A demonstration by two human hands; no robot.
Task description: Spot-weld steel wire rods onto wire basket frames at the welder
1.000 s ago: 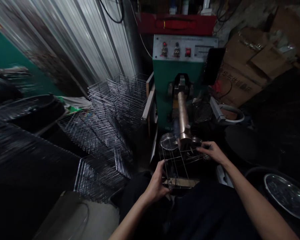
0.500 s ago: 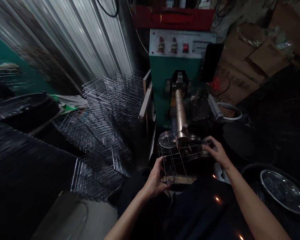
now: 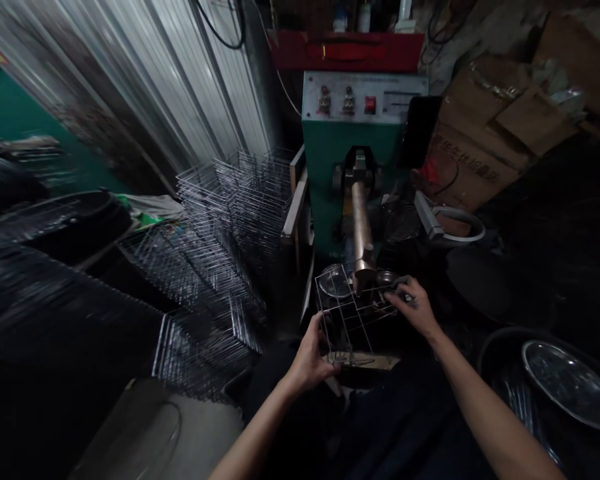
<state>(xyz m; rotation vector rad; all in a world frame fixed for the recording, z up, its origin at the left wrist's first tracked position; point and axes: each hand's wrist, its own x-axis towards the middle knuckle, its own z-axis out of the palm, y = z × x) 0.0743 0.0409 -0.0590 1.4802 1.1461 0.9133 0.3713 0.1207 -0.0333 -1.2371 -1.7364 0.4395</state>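
Between my hands sits a small wire rack (image 3: 349, 320) of thin metal rods, just under the tip of a spot welder's copper-coloured arm (image 3: 362, 230). My left hand (image 3: 310, 357) grips the rack's left side, thumb and fingers curled round the near corner. At the rack's right end my right hand (image 3: 413, 303) is closed, thumb and fingers pinching near the rods. Whether it also holds a loose piece is too dark to tell. The green welding machine (image 3: 325, 150) stands straight ahead. Behind the rack's left part lies a round shiny dish (image 3: 335, 281).
Stacks of bent wire racks (image 3: 215, 247) rise on my left. A round metal tray (image 3: 570, 383) lies in a dark tub on the right. Cardboard boxes (image 3: 475, 143) stand at the back right. A red toolbox (image 3: 350, 52) rests atop the machine.
Bright sparks near my right forearm are gone. My right hand has shifted slightly left along the rack, while the left keeps its hold. The view has tilted up a little.
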